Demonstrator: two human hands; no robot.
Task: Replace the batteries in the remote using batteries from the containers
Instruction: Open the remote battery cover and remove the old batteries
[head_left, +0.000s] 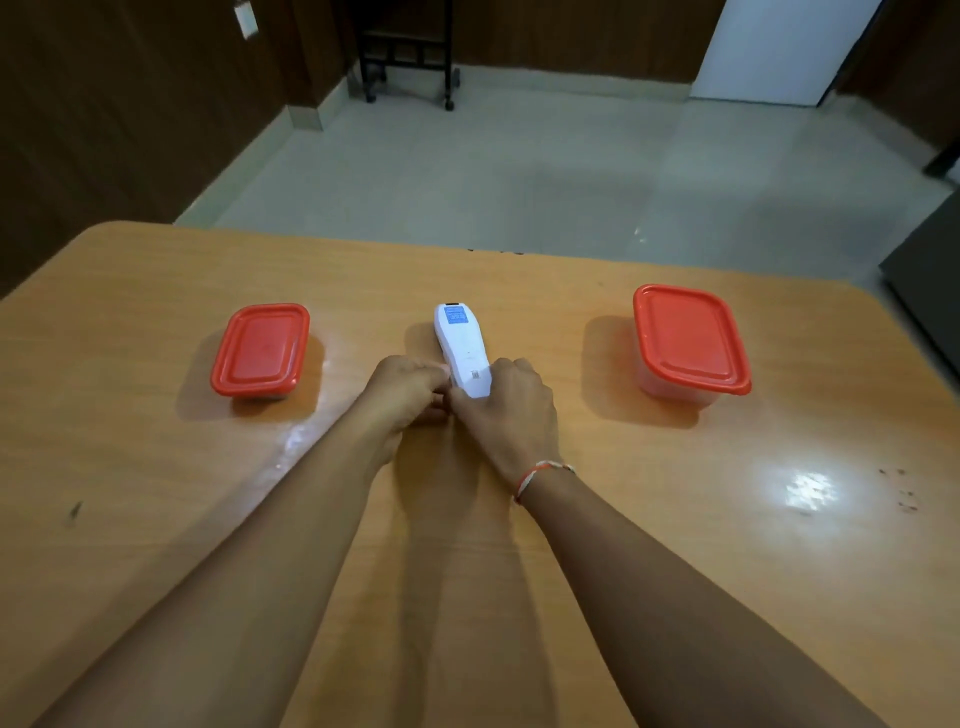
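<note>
Both hands gripped the near end of the white remote (464, 347), which lay back-side up at the middle of the wooden table (156, 519). The left hand (410, 389) curled its fingers against the remote's left edge, and the right hand (506, 410) wrapped round the near right end, the two touching each other below it. A blue label showed at the remote's far end and a small code sticker near the hands. A red-and-white thread bracelet (540, 478) circled the right wrist. Well to the left stood a small container with a red lid (260, 351), shut; well to the right, a larger clear container with a red lid (688, 338), also shut.
</note>
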